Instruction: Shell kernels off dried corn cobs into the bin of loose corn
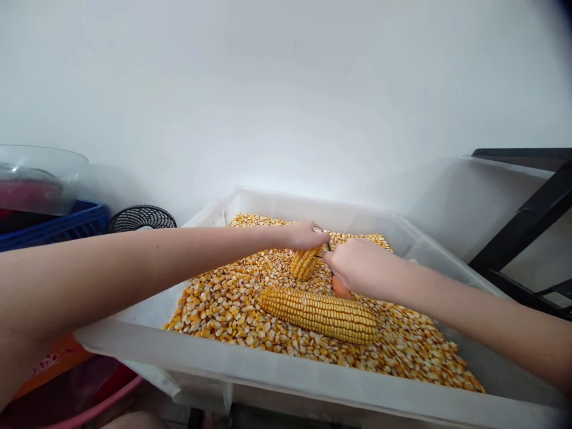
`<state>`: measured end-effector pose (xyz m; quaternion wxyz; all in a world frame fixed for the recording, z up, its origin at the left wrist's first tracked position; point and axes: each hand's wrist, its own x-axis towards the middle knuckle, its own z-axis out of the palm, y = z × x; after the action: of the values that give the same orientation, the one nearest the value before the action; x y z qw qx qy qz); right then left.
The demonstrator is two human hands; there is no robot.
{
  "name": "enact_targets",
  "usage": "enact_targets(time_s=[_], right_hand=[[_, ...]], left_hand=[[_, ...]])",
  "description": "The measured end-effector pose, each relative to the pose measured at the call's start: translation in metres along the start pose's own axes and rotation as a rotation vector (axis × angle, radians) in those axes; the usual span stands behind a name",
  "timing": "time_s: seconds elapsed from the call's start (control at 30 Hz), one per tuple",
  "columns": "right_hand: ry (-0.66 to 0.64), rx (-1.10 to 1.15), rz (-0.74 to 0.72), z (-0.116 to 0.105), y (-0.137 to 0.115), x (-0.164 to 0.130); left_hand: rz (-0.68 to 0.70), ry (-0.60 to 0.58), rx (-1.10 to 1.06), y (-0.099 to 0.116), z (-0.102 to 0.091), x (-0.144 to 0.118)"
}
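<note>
My left hand (308,235) is closed around the upper part of a yellow ear of corn (304,265), tilted above the loose kernels. Close beside it, my right hand (364,267) is closed on a tool with an orange handle (340,288). Thin dark parts of this tool show between the two hands, near the ear, but its kind is unclear and I cannot tell whether it touches the corn. A second, whole ear of corn (319,314) lies on the kernels (232,298) in front of my hands.
The kernels fill a large whitish plastic bin (286,363) against a white wall. At left are a blue basket (89,220), a clear container (44,179) and a black round grille (143,218). A pink basin (120,390) sits low left; a black frame (522,217) stands right.
</note>
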<state>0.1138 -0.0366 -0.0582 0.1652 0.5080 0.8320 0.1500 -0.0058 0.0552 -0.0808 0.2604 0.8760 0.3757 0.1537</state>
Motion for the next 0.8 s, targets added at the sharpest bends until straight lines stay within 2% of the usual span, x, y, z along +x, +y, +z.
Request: enact_targets(time_s=[0.17,0.37,0.47,0.57,0.8], right_hand=[[0.132,-0.071,0.072,0.016,-0.011,0.006],[0.169,-0.082,0.087,0.035,-0.015,0.014],[0.227,-0.103,0.033,0.037,-0.016,0.017],[0.219,-0.122,0.007,0.033,-0.012,0.018],[0.223,-0.123,0.043,0.025,-0.006,0.012]], left_hand=[[-0.22,-0.056,-0.169,-0.014,-0.006,0.007],[-0.366,-0.051,-0.328,-0.019,-0.01,0.007],[-0.403,-0.047,-0.378,-0.021,-0.01,0.007],[-0.395,-0.047,-0.365,-0.023,-0.01,0.007],[-0.396,-0.076,-0.398,-0.024,-0.01,0.009]])
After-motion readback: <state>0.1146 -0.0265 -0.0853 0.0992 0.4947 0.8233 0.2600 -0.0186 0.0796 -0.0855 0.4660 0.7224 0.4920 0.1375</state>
